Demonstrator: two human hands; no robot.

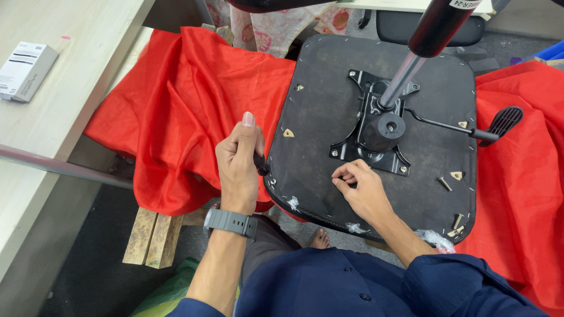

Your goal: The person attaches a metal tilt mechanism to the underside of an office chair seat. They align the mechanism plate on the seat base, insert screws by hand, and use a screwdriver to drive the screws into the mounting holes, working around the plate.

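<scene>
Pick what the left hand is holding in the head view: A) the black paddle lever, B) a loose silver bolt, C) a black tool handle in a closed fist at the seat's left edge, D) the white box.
C: the left hand is fisted, thumb up, round a black tool handle at the left edge of the upturned black chair seat base.

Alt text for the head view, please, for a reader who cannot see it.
A person's right hand pinches a small part on the black underside of an upturned chair seat, near its metal mounting plate, while the left hand holds a black-handled tool at the seat's edge. The seat lies on red cloth; loose screws rest on it.
</scene>
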